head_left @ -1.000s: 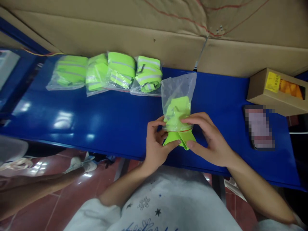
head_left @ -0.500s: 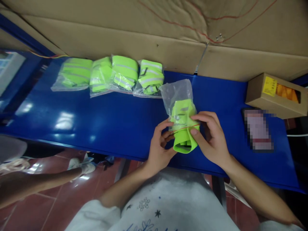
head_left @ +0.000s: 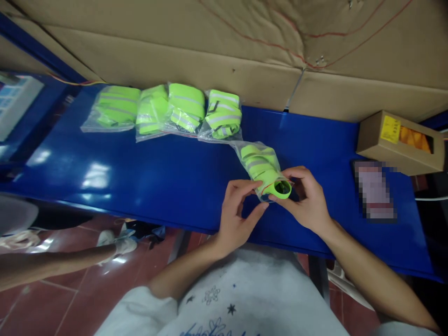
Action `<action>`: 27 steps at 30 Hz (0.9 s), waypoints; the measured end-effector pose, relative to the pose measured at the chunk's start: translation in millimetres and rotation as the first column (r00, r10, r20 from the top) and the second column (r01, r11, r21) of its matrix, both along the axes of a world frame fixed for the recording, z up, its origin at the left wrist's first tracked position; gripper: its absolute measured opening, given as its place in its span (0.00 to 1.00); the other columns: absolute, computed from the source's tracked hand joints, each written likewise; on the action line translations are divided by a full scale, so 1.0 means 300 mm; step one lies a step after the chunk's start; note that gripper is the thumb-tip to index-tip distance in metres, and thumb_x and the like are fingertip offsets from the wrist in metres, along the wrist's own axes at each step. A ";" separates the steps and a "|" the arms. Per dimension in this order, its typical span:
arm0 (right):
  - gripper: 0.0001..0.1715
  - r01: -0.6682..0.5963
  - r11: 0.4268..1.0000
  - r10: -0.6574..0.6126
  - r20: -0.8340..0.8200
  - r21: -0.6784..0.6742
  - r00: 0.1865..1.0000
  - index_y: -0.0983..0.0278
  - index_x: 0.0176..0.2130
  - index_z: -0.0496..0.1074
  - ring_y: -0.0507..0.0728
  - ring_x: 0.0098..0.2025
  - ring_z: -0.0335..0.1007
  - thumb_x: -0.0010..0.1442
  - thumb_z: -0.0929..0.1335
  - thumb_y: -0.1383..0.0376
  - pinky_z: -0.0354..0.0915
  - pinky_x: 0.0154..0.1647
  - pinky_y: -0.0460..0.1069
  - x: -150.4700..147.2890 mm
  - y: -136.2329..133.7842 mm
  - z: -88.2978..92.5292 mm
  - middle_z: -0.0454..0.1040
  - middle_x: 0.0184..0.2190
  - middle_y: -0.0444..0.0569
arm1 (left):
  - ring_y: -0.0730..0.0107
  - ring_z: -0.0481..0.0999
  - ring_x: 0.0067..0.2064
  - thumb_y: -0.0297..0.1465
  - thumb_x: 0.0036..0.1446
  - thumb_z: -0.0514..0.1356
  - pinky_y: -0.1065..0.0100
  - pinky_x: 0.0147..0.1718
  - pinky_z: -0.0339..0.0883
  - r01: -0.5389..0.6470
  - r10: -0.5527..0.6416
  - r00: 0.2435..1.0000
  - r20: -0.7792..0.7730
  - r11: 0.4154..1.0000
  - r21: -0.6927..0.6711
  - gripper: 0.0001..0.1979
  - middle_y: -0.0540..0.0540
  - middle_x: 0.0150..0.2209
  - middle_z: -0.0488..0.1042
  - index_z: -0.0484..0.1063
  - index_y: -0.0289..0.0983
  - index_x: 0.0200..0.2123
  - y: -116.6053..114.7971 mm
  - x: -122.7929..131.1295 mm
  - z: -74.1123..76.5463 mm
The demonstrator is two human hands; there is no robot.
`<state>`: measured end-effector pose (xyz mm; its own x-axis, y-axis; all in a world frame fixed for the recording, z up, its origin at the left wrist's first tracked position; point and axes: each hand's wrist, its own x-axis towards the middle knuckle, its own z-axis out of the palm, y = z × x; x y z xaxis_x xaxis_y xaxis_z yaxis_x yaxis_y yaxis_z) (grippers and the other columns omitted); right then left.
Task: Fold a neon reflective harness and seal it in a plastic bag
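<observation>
A clear plastic bag [head_left: 241,150] with a red line at its mouth lies over the blue table. Most of a rolled neon-green reflective strap [head_left: 259,161] is inside it, and one looped end sticks out at the mouth. My left hand [head_left: 240,217] has its thumb and fingers at the left edge of the bag's mouth, pinching it. My right hand [head_left: 308,200] grips the right side of the mouth and the strap's looped end between thumb and fingers.
Several bagged green straps [head_left: 187,107] lie in a row along the back of the blue table [head_left: 140,177]. At the right are a cardboard box [head_left: 371,135] and a blurred phone [head_left: 376,191]. Another person's arm [head_left: 52,261] shows at lower left.
The strap has gone deeper into the bag, and less of it sticks out. Both hands have shifted slightly around the mouth. The view has moved a little.
</observation>
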<state>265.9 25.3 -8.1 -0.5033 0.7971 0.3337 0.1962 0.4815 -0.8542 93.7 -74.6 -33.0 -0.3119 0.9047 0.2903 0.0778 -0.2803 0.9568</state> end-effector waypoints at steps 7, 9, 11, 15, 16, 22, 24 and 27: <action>0.14 0.074 0.997 -0.076 0.093 0.023 0.993 0.58 0.42 0.69 0.49 0.27 0.64 0.59 0.75 0.69 0.64 0.30 0.45 -0.022 -0.061 0.006 0.67 0.27 0.36 | 0.71 0.75 0.45 0.25 0.63 0.65 0.68 0.43 0.72 -0.129 0.131 0.988 -0.081 0.991 0.029 0.12 0.47 0.45 0.71 0.74 0.42 0.49 -0.005 -0.012 0.003; 0.14 0.147 0.988 -0.151 0.087 0.051 0.985 0.58 0.42 0.69 0.49 0.26 0.63 0.59 0.74 0.69 0.62 0.29 0.45 -0.020 -0.063 0.016 0.66 0.25 0.35 | 0.69 0.75 0.46 0.23 0.64 0.63 0.67 0.44 0.74 -0.138 0.153 0.966 -0.210 0.987 0.083 0.14 0.47 0.45 0.72 0.73 0.43 0.50 -0.003 -0.004 0.021; 0.14 0.219 0.975 -0.222 0.058 0.047 0.973 0.58 0.44 0.70 0.49 0.26 0.63 0.59 0.73 0.69 0.61 0.30 0.46 -0.011 -0.046 0.024 0.66 0.25 0.35 | 0.68 0.76 0.46 0.21 0.64 0.61 0.66 0.46 0.75 -0.083 0.159 0.895 -0.416 0.977 0.196 0.17 0.46 0.44 0.73 0.72 0.43 0.53 0.014 0.005 0.056; 0.17 0.195 0.957 -0.212 -0.062 -0.214 0.975 0.59 0.43 0.69 0.49 0.24 0.61 0.55 0.75 0.65 0.62 0.27 0.46 0.016 0.040 0.031 0.65 0.23 0.34 | 0.63 0.77 0.47 0.34 0.67 0.63 0.63 0.47 0.75 0.235 0.017 0.667 -0.745 0.944 0.232 0.20 0.43 0.46 0.74 0.68 0.41 0.60 0.114 -0.014 0.152; 0.19 0.141 0.934 -0.186 -0.110 -0.327 0.976 0.59 0.41 0.68 0.49 0.24 0.62 0.54 0.77 0.63 0.63 0.27 0.46 0.022 0.064 0.031 0.66 0.23 0.34 | 0.59 0.77 0.49 0.39 0.66 0.64 0.60 0.49 0.75 0.294 -0.024 0.614 -0.789 0.934 0.201 0.22 0.42 0.47 0.75 0.68 0.41 0.60 0.150 -0.032 0.173; 0.30 -0.128 0.720 -0.067 -0.252 -0.682 0.965 0.61 0.36 0.64 0.47 0.21 0.61 0.46 0.82 0.55 0.60 0.22 0.44 0.022 0.121 0.037 0.71 0.25 0.35 | 0.46 0.73 0.63 0.48 0.59 0.69 0.47 0.60 0.67 0.533 -0.310 0.493 -0.813 0.846 0.000 0.27 0.37 0.61 0.72 0.73 0.44 0.58 0.351 -0.192 0.233; 0.30 -0.147 0.703 -0.032 -0.238 -0.696 0.971 0.61 0.38 0.65 0.46 0.21 0.60 0.47 0.82 0.54 0.59 0.22 0.44 0.014 0.111 0.035 0.70 0.25 0.35 | 0.52 0.77 0.59 0.47 0.60 0.69 0.53 0.58 0.70 0.612 -0.480 0.455 -0.750 0.780 -0.128 0.32 0.39 0.60 0.75 0.69 0.45 0.64 0.374 -0.226 0.238; 0.28 -0.144 0.741 0.021 -0.192 -0.656 0.981 0.62 0.40 0.67 0.47 0.23 0.61 0.49 0.81 0.55 0.58 0.24 0.44 0.008 0.092 0.029 0.67 0.25 0.34 | 0.56 0.81 0.53 0.46 0.59 0.70 0.58 0.52 0.73 0.553 -0.504 0.455 -0.734 0.806 -0.210 0.33 0.42 0.56 0.79 0.69 0.45 0.64 0.361 -0.242 0.236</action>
<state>268.3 52.9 0.5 -0.5657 0.8042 -0.1825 0.0128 -0.2127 -0.9770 21.2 33.7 37.7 0.5612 0.7961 0.2264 0.5476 -0.5622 0.6197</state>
